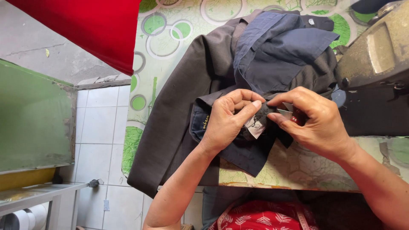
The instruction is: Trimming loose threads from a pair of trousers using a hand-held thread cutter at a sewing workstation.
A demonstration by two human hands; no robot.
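A dark grey jacket (179, 106) with a navy blue lining (277, 51) lies spread across the table. My left hand (228, 121) pinches a fold of the lining together with a small white label (257, 126). My right hand (313, 121) holds a small metal blade (286, 111) with a red part, its tip right beside the label. The two hands almost touch over the fabric.
The table wears a green and white patterned cover (170, 34). An old sewing machine (377, 55) stands at the right. A red cloth (93, 25) hangs at the upper left. White floor tiles (100, 127) and a green board (34, 119) lie to the left.
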